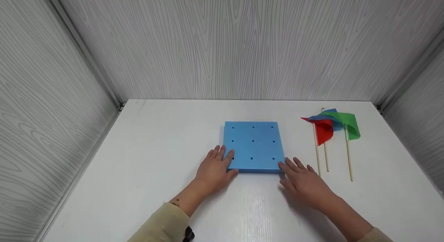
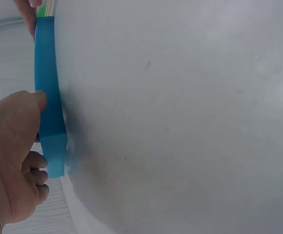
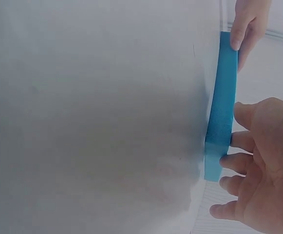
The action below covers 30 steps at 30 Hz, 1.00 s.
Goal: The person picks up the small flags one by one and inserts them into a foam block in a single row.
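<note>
A flat blue foam board (image 1: 253, 144) with a grid of small holes lies in the middle of the white table (image 1: 156, 148). My left hand (image 1: 218, 163) rests on its near left corner, fingers straight on top and thumb against the near edge. My right hand (image 1: 297, 173) lies flat on the table with its fingertips touching the near right corner. The left wrist view shows the board's edge (image 2: 48, 97) with the left hand (image 2: 14, 146) against it. The right wrist view shows the board's edge (image 3: 221, 107) beside the right hand (image 3: 263, 161).
Three small flags (image 1: 331, 125), red, blue and green, lie on thin wooden sticks to the right of the board. Grey wood-grain walls (image 1: 242, 44) close the table in at the back and on both sides.
</note>
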Motion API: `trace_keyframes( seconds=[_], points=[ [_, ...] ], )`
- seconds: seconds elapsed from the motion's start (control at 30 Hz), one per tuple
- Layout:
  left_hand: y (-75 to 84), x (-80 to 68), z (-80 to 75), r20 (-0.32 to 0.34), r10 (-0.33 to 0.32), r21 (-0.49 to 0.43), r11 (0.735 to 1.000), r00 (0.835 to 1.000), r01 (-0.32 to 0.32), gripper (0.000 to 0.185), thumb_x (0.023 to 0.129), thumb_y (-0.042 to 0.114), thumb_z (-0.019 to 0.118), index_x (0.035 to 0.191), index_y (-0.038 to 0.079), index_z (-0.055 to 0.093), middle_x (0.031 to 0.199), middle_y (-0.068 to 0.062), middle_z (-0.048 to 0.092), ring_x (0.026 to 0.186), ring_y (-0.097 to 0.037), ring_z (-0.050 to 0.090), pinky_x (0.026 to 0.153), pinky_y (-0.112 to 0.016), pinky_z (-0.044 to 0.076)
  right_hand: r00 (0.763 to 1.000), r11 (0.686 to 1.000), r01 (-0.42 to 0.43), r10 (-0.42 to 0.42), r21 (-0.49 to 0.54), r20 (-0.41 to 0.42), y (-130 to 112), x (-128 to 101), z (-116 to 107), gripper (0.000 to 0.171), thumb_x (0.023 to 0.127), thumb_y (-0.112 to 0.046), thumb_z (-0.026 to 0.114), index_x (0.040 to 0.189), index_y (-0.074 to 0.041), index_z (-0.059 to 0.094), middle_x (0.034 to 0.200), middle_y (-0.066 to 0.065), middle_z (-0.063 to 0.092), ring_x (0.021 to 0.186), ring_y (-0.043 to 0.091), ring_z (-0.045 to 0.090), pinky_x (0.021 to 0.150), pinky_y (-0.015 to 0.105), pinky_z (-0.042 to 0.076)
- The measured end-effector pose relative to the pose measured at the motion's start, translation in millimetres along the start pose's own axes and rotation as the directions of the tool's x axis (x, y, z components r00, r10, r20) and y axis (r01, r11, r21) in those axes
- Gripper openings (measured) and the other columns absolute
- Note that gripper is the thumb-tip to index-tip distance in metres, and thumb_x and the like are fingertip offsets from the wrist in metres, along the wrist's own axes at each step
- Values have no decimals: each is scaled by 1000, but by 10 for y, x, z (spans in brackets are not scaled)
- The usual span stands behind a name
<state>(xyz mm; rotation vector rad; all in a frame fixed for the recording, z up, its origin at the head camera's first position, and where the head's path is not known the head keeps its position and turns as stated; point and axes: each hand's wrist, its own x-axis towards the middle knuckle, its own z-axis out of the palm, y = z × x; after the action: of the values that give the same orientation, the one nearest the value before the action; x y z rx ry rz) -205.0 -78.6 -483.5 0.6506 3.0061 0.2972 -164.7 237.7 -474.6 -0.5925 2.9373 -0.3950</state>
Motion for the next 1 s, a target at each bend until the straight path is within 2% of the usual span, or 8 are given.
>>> trace_keyframes(
  seconds=[0.27,0.37,0.47,0.57,0.67,0.77,0.87,1.0],
  points=[
    [-1,27,31,2,8,32,999,1000,-8,72,109,52,54,165,10,39,170,-22,31,159,-38,27,129,-49,23,999,993,-19,24,115,-47,148,-2,0,60,109,-38,59,162,-13,46,167,18,40,155,48,31,116,72,33],
    [-3,24,30,8,9,25,1000,1000,-9,72,109,52,54,165,9,38,170,-22,30,159,-38,26,129,-49,22,993,981,-51,71,188,-99,284,-9,-45,61,109,-37,60,164,-16,43,167,17,40,154,46,33,115,68,37],
    [-10,18,28,9,6,19,1000,1000,-6,72,109,52,54,165,9,38,170,-22,30,159,-38,26,129,-49,22,975,958,-95,144,269,-168,447,-20,-146,62,108,-33,63,165,-18,42,164,17,45,151,45,40,112,65,44],
    [-20,10,22,6,3,19,1000,1000,-3,72,109,51,55,165,9,38,170,-23,30,159,-38,26,129,-49,22,941,921,-132,232,365,-247,654,-28,-268,58,107,-26,66,161,-14,47,156,17,55,142,43,52,108,55,52],
    [-24,5,15,15,-1,16,1000,1000,1,72,109,52,54,166,10,38,171,-23,29,159,-38,25,129,-49,22,892,870,-171,336,463,-302,905,-54,-368,54,108,-28,65,157,-10,52,144,19,64,132,41,60,98,27,57],
    [-23,6,18,28,-5,10,1000,1000,5,72,109,52,54,166,11,36,171,-22,28,160,-37,24,130,-48,21,855,803,-216,430,556,-290,1169,-107,-436,56,109,-38,61,157,-10,52,137,18,68,126,35,62,84,8,50],
    [-20,10,20,36,-9,3,1000,999,9,72,109,52,54,167,11,36,171,-22,28,160,-37,24,130,-48,20,840,742,-244,483,624,-246,1420,-169,-473,61,107,-45,63,157,-11,51,134,18,67,118,22,63,80,9,52],
    [-11,10,4,34,-12,1,1000,999,12,72,109,52,54,167,12,36,172,-21,28,160,-37,24,130,-48,20,850,717,-264,489,645,-195,1707,-238,-495,67,104,-47,68,155,-7,52,133,17,65,103,5,63,81,15,57]
  ],
)
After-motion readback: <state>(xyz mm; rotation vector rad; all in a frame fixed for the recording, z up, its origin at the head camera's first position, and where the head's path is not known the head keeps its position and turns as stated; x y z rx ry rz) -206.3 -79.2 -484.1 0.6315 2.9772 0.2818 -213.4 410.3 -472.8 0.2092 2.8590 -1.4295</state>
